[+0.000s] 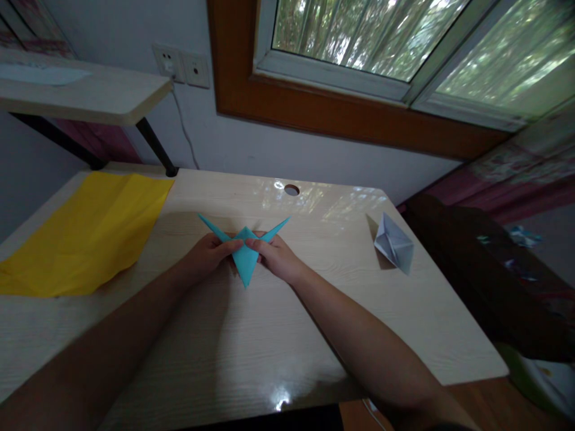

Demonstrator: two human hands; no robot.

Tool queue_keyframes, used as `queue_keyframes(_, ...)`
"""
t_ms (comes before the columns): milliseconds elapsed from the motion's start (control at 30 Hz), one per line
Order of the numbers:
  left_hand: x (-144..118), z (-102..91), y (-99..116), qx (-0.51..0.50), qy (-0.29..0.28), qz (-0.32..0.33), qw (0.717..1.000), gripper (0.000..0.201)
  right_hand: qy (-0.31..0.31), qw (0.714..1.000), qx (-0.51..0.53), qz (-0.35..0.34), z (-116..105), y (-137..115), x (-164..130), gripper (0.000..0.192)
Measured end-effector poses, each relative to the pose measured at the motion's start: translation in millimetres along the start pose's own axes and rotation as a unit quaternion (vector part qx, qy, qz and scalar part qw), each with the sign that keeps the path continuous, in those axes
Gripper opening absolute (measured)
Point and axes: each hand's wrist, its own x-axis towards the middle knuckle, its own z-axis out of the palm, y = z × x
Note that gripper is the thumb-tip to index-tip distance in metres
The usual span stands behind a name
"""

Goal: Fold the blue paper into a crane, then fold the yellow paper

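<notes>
At frame centre, a teal origami model lies on the wooden desk, pinched by the left hand and right hand. Uneven pull could tear its thin points. Yellow paper left, white folded model right.

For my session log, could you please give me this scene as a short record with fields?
Left hand: pinches the folded teal paper figure with two pointed wings
Right hand: pinches the same figure from the other side
Surface: pale wooden desk
Left of hands: creased yellow paper sheet
Right of hands: folded white paper figure
</notes>
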Motion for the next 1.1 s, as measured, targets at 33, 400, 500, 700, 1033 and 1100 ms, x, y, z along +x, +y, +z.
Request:
queue_keyframes(33, 0.0, 0.7, 0.8, -0.006, 0.007, 0.003, 1.000, 0.037, -0.003, 1.000, -0.001, 0.003, -0.3, 0.8, -0.1, 0.041)
queue_keyframes(400, -2.1, 3.6, 6.1, -0.039, 0.008, 0.009, 0.999, 0.036, -0.006, 1.000, -0.018, -0.005, 0.9, 2.9, -0.9, 0.043)
queue_keyframes(500, -2.0, 2.2, 4.0, -0.022, 0.006, 0.009, 1.000, 0.036, 0.002, 1.000, -0.022, 0.005, 1.0, 1.5, -0.7, 0.042)
queue_keyframes(700, -1.8, 2.9, 2.7, -0.022, 0.030, -0.002, 0.999, 0.037, 0.017, 0.999, -0.007, 0.028, 2.2, -2.6, -0.3, 0.048)
queue_keyframes(1033, -1.0, 2.3, 0.0, -0.024, 0.033, 0.002, 0.999, 0.034, 0.016, 1.000, 0.000, 0.009, 2.9, -3.8, -0.2, 0.046)
queue_keyframes(1100, -0.5, 1.4, -2.2, -0.033, 0.034, 0.002, 0.999, 0.033, 0.029, 1.000, 0.000, 0.008, 2.7, -3.9, -0.4, 0.046)
